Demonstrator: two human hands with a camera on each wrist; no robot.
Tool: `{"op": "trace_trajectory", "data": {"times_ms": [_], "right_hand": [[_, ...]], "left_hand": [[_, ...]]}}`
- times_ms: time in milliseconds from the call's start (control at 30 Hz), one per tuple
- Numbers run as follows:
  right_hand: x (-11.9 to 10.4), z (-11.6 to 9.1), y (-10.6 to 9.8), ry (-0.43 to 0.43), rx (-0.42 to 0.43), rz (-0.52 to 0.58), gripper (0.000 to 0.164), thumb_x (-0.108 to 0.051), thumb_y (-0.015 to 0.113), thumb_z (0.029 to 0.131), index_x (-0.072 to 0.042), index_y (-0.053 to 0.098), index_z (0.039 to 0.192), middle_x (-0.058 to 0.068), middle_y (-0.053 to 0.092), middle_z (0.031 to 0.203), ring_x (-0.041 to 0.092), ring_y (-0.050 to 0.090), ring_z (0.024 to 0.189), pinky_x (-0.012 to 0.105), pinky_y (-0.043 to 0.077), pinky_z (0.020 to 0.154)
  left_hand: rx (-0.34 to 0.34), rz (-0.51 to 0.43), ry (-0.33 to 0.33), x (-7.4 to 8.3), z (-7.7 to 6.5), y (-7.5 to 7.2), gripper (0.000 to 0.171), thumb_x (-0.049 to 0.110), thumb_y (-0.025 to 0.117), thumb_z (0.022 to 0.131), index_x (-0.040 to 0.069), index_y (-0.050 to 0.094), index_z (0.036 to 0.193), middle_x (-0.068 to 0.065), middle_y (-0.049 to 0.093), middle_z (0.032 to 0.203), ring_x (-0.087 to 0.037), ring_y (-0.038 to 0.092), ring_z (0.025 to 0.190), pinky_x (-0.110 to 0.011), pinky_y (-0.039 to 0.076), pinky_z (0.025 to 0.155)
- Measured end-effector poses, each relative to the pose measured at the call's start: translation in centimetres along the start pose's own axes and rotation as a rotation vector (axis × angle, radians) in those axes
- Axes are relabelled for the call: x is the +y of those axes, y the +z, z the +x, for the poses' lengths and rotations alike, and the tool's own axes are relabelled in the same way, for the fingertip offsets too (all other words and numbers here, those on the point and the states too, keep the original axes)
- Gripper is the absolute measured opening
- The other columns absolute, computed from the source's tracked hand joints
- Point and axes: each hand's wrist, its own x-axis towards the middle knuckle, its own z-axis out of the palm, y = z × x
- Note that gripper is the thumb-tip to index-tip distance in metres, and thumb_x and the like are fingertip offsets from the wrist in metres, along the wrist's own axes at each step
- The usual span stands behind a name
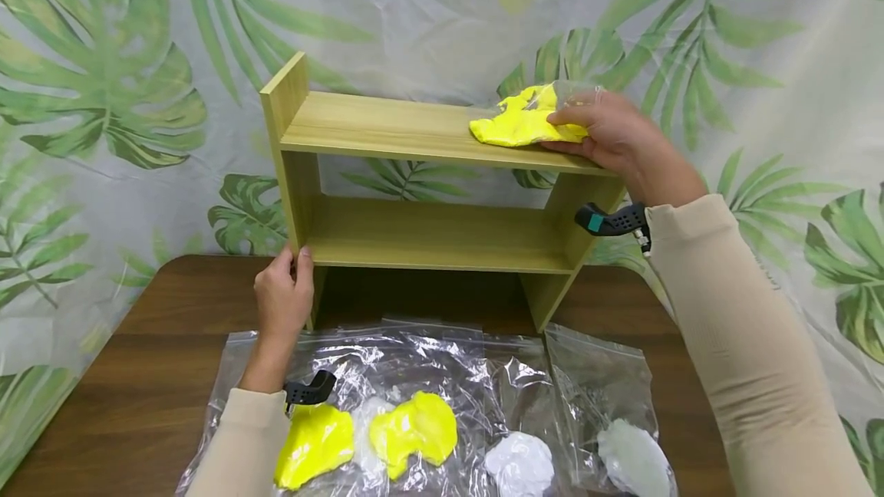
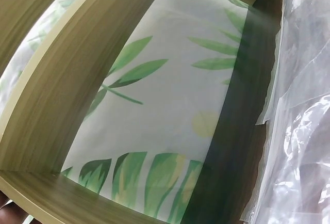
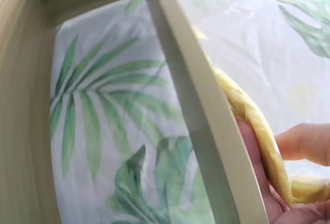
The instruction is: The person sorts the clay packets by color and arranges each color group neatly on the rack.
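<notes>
My right hand (image 1: 618, 133) pinches a clear plastic bag of bright yellow clay-like material (image 1: 514, 125) at the right end of the top board of a small wooden shelf (image 1: 428, 232). In the right wrist view the thumb (image 3: 304, 144) lies on one side of the yellow bag (image 3: 263, 141), with fingers on the other, beside the board's edge. My left hand (image 1: 285, 294) grips the shelf's left side panel low down, thumb at the front edge. Only dark fingertips of it (image 2: 11, 214) show in the left wrist view's corner.
On the dark wooden table (image 1: 131, 374), in front of the shelf, lie overlapping clear zip bags. They hold yellow lumps (image 1: 417, 432) and white lumps (image 1: 521, 466); a greyish-white one (image 1: 635, 455) is at the right. A leaf-patterned cloth (image 1: 442, 14) hangs behind.
</notes>
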Motion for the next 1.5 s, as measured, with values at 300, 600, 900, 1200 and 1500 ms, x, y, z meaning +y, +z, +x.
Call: {"op": "trace_trajectory", "data": {"times_ms": [300,600,900,1200,1500], "right_hand": [[-1.0,-0.6,0.8,0.000,0.280,-0.544,0.084,-0.013,0.068,0.088,-0.008,0.014,0.152,0.012,0.033,0.142,0.014,0.054,0.100,0.022,0.053,0.074],[-0.7,-1.6,0.7,-0.040,0.411,-1.013,0.107,-0.043,0.065,0.084,-0.009,-0.011,0.152,0.021,0.017,0.156,0.038,0.030,0.135,0.049,0.029,0.108],[0.7,-1.4,0.5,-0.231,0.401,-1.207,0.072,-0.032,0.051,0.089,0.007,0.031,0.145,0.029,0.032,0.145,0.042,0.036,0.126,0.050,0.033,0.101],[1.5,-1.6,-0.1,-0.235,0.356,-1.357,0.040,-0.034,0.036,0.093,-0.006,0.041,0.065,0.010,0.037,0.067,0.028,0.037,0.060,0.036,0.032,0.056],[1.8,-1.9,-0.3,-0.189,0.270,-1.350,0.067,-0.039,0.023,0.100,0.021,0.053,0.110,0.034,0.035,0.135,0.049,0.040,0.117,0.055,0.034,0.098]], "left_hand": [[-0.011,-0.006,-0.014,0.3,0.2,0.1,0.028,0.018,0.054,0.095,0.004,0.051,0.071,-0.014,0.055,0.060,-0.034,0.051,0.056,-0.046,0.038,0.053],[-0.025,-0.008,-0.025,0.7,0.2,0.2,0.028,0.019,0.054,0.096,0.004,0.052,0.072,-0.015,0.056,0.062,-0.035,0.052,0.057,-0.046,0.038,0.053],[-0.022,-0.007,-0.038,0.7,0.1,0.1,0.028,0.020,0.054,0.096,0.004,0.053,0.073,-0.015,0.055,0.061,-0.035,0.051,0.057,-0.045,0.038,0.053],[-0.025,-0.003,-0.036,0.8,-0.1,0.6,0.029,0.020,0.054,0.097,0.003,0.053,0.073,-0.014,0.053,0.060,-0.033,0.049,0.056,-0.043,0.036,0.052],[-0.039,-0.008,-0.055,1.1,-0.3,0.6,0.026,0.022,0.054,0.097,0.003,0.057,0.078,-0.015,0.059,0.065,-0.035,0.053,0.059,-0.046,0.040,0.055]]}}
